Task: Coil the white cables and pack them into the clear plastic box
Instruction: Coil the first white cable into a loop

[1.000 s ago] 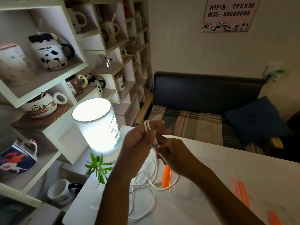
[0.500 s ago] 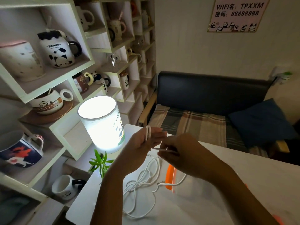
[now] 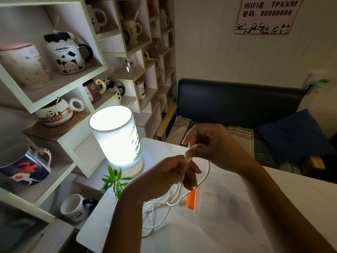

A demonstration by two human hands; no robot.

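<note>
My left hand point(image 3: 169, 172) is closed around a small bundle of white cable point(image 3: 207, 172) above the white table point(image 3: 291, 201). Just above and to the right, my right hand point(image 3: 209, 145) pinches the same cable at its fingertips. A loop runs from the hands down to a loose tangle of white cable point(image 3: 156, 207) lying on the table. The clear plastic box point(image 3: 224, 207), with an orange clip point(image 3: 191, 199) on its left end, sits on the table below my right forearm; its far side is hidden by my arm.
A lit cylindrical lamp point(image 3: 116, 137) and a small green plant point(image 3: 114, 181) stand at the table's left corner. White shelves point(image 3: 102, 68) full of panda mugs fill the left. A dark sofa point(image 3: 237, 101) with a blue cushion point(image 3: 291, 136) is behind the table.
My right hand has risen from beside my left hand to above it, carrying the cable over the bundle. The hanging loop has shortened. The camera view has shifted slightly.
</note>
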